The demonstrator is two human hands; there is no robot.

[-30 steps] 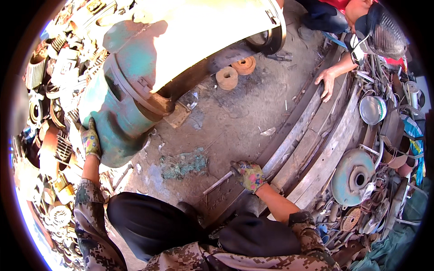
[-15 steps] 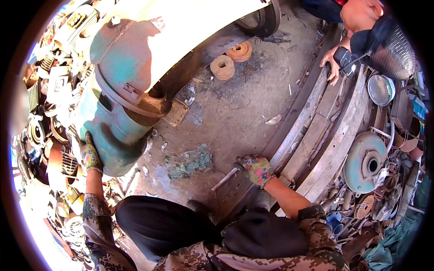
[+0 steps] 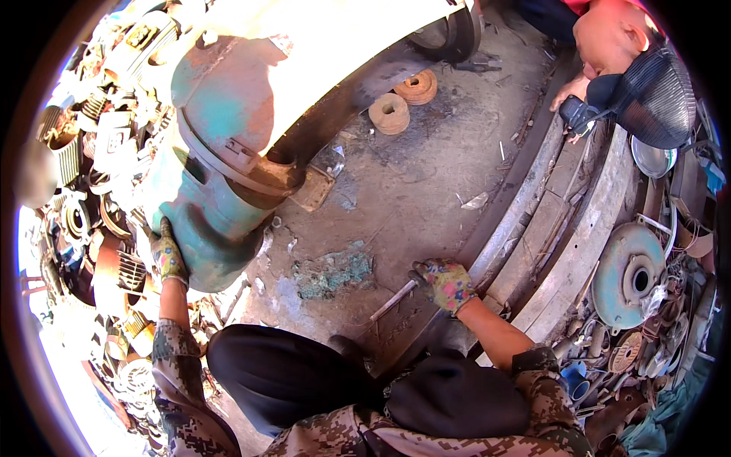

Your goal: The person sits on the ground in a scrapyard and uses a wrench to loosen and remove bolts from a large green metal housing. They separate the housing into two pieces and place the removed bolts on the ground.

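Observation:
A large teal cast-metal machine housing [image 3: 213, 190] with a round end and a raised rim lies tilted at the left. My left hand [image 3: 169, 255], in a flower-patterned work glove, rests against its near end, fingers extended. In a matching glove, my right hand [image 3: 442, 286] is low over the floor, beside the near ends of the long metal beams [image 3: 560, 266]. Its fingers are curled at the upper end of a thin pale rod [image 3: 393, 302], which slants down toward my feet. Part of that grip is hidden under the glove.
Two rusty rings [image 3: 389, 114] lie on the floor ahead. Scrap parts [image 3: 106, 198] are heaped along the left. At the right are a teal disc-shaped cover [image 3: 629, 276] and a metal bowl [image 3: 652, 158]. Another person's hand [image 3: 571, 90] touches the beams at far right.
My view has shifted slightly, so everything sits further right. The other person's hand has moved farther up along the beams. My hands keep their places on the housing and the rod.

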